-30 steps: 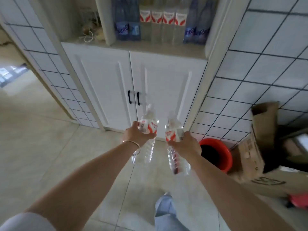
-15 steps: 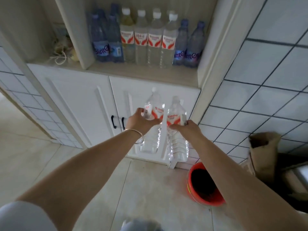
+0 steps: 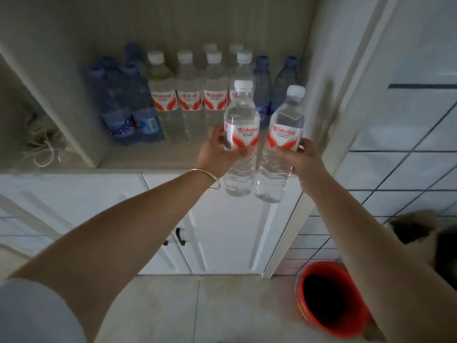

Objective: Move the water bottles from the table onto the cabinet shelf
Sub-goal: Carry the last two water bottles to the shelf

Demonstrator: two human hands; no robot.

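Note:
My left hand [image 3: 217,151] grips a clear water bottle [image 3: 241,120] with a white cap and a red and white label. My right hand [image 3: 300,158] grips a second, matching water bottle [image 3: 285,122] just to its right. Both bottles are upright, side by side, held in front of the cabinet shelf [image 3: 153,157], their bases below the shelf's front edge. On the shelf stand several clear bottles [image 3: 190,95] with the same red labels, several blue bottles [image 3: 128,112] at the left and two more blue bottles [image 3: 284,78] at the right, partly hidden by the held ones.
White cabinet doors [image 3: 222,231] with black handles close off the space below the shelf. A red bucket [image 3: 329,300] sits on the floor at the right by the tiled wall [image 3: 408,144]. A coil of string [image 3: 42,147] lies in the left compartment behind a divider [image 3: 74,115].
Both hands have lifted their bottles upward and closer to the shelf. The view has tilted up, so the shelf fills more of the frame.

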